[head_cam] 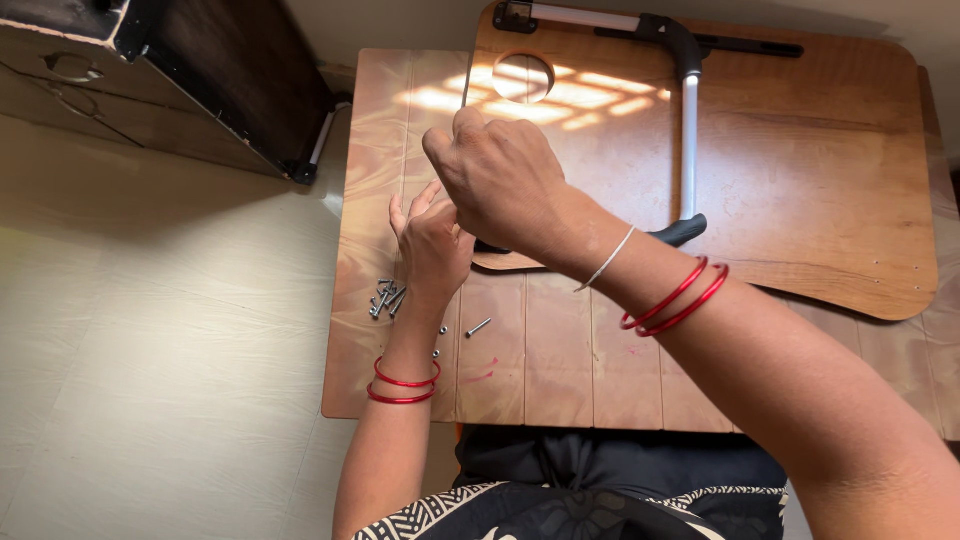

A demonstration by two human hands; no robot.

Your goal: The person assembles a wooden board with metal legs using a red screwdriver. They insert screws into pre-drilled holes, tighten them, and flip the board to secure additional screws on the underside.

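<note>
Working above a low wooden table (560, 370), the two hands are meeting in mid-air over its left half. The right hand (500, 180) is curling into a loose fist, knuckles toward the camera, fingers drawn together; whether they are pinching anything I cannot tell, since the back of the hand is hiding the tips. The left hand (432, 245) is sitting just under it, fingers spread and pointing up, touching or nearly touching the right.

A pile of screws (386, 297) is lying on the table just left of the left wrist, with one loose screw (479, 327) and a few small bits near the forearm. A wooden board (800, 170) with a round hole and a metal folding leg (689, 130) is resting on the table behind the hands.

Risks, as I judge them: any small part passing between the hands is sitting off the table edge side and could drop to the floor; the left forearm is hovering over the loose hardware and could sweep it off.
</note>
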